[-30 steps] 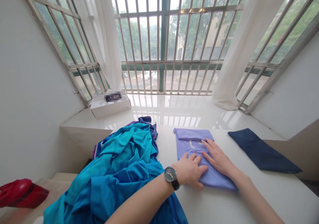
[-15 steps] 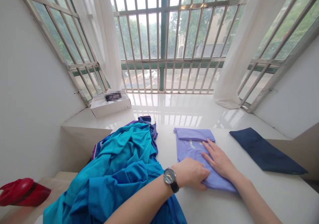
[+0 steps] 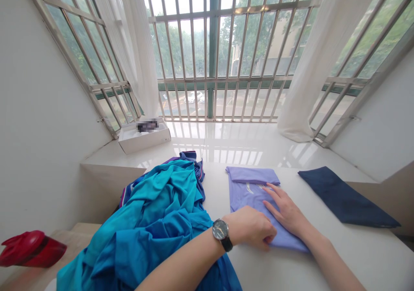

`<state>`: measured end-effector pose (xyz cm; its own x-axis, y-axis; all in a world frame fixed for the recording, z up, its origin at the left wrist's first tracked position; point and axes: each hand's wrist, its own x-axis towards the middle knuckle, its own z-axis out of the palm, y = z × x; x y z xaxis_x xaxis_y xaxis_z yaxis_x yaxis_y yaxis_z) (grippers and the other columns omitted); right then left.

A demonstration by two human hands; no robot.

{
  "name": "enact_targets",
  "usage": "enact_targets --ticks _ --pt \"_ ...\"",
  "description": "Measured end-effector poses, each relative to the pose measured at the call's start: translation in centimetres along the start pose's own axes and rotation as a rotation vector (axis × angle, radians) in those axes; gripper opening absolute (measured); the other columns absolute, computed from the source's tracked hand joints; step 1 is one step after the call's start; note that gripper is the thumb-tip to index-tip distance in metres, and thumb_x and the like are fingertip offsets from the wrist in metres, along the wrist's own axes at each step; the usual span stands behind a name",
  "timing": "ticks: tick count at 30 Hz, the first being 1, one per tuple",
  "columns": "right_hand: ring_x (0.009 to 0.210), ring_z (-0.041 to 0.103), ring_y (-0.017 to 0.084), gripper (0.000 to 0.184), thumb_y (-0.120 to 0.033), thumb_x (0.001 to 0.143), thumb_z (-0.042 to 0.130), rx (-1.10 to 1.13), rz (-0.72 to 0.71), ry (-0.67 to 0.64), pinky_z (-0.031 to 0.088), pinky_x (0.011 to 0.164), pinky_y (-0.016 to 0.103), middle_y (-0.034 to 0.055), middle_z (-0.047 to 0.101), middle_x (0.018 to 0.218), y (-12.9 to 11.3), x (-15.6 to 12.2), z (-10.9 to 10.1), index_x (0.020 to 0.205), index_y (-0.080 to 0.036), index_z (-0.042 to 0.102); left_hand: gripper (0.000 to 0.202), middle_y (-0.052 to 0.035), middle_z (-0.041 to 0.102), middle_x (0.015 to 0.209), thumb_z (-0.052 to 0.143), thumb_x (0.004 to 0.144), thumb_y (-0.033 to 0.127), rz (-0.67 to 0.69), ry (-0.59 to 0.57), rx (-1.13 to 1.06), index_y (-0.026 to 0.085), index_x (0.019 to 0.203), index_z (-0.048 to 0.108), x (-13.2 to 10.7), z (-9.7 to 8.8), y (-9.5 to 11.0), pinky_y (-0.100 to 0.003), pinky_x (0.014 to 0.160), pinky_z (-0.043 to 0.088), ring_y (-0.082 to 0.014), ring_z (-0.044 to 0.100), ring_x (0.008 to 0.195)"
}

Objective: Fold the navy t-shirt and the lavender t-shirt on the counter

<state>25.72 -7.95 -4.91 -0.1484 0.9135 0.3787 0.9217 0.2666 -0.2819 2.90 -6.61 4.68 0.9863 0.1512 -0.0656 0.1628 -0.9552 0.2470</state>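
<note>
A lavender shirt, folded into a flat rectangle, lies on the white table with a flap folded over at its far end. My left hand, a black-strapped watch on its wrist, curls its fingers over the shirt's near part. My right hand rests flat on the shirt's right side, fingers pointing left. Beside my left forearm sits a crumpled turquoise and blue garment pile. A folded navy cloth lies to the right of my right hand, not touching it.
A white box with a blurred patch stands on the glossy white sill ahead. A red object sits at lower left. Barred windows and white curtains close off the far side, with walls at both sides.
My left hand has slid slightly right across the shirt and its fingers curl more. My right hand has stayed on the shirt, and the shirt's near edge looks slightly shifted.
</note>
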Motion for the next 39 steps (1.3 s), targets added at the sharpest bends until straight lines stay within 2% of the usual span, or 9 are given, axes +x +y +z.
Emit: enact_targets --ticks 7,10,17,26,39 --pt "0.126 0.054 0.030 0.043 -0.045 0.094 0.048 0.020 0.005 -0.027 0.045 0.107 0.051 0.0151 0.054 0.139 0.3 0.0 0.4 0.128 -0.021 0.059 0.025 -0.0011 0.069 0.078 0.062 0.086 0.045 -0.053 -0.050 -0.024 0.021 0.080 0.067 0.0 0.0 0.2 -0.027 0.045 0.029 -0.0163 0.060 0.069" --pt "0.125 0.054 0.030 0.042 -0.046 0.094 0.048 0.019 0.006 -0.033 0.045 0.107 0.051 0.0152 0.055 0.138 0.4 -0.1 0.5 0.125 -0.020 0.061 0.023 -0.0020 0.070 0.080 0.059 0.089 0.040 -0.051 -0.025 -0.010 0.021 0.082 0.068 0.0 0.2 0.1 -0.027 0.046 0.028 -0.0164 0.061 0.068" --pt "0.125 0.054 0.031 0.044 -0.047 0.094 0.047 0.015 0.003 -0.039 0.044 0.107 0.052 0.0154 0.057 0.136 0.4 -0.1 0.4 0.125 -0.020 0.061 0.014 -0.0014 0.069 0.081 0.063 0.082 0.034 -0.049 -0.022 -0.021 0.021 0.080 0.067 0.0 0.7 0.0 -0.026 0.046 0.030 -0.0154 0.060 0.068" --pt "0.125 0.055 0.031 0.041 -0.047 0.094 0.048 0.028 0.004 -0.030 0.045 0.107 0.052 0.0145 0.058 0.135 0.0 0.0 0.2 0.123 -0.021 0.063 0.013 -0.0034 0.069 0.082 0.062 0.079 0.032 -0.052 -0.042 -0.026 0.020 0.082 0.067 0.2 0.8 -0.1 -0.026 0.051 0.037 -0.0164 0.059 0.066" --pt "0.124 0.055 0.029 0.040 -0.044 0.094 0.048 0.046 0.010 -0.051 0.046 0.106 0.050 0.0140 0.058 0.135 -0.1 -0.1 0.1 0.122 -0.021 0.063 0.016 -0.0034 0.068 0.086 0.064 0.079 0.034 -0.102 -0.051 -0.019 0.020 0.086 0.067 -0.1 0.2 0.0 -0.026 0.048 0.035 -0.0172 0.061 0.068"
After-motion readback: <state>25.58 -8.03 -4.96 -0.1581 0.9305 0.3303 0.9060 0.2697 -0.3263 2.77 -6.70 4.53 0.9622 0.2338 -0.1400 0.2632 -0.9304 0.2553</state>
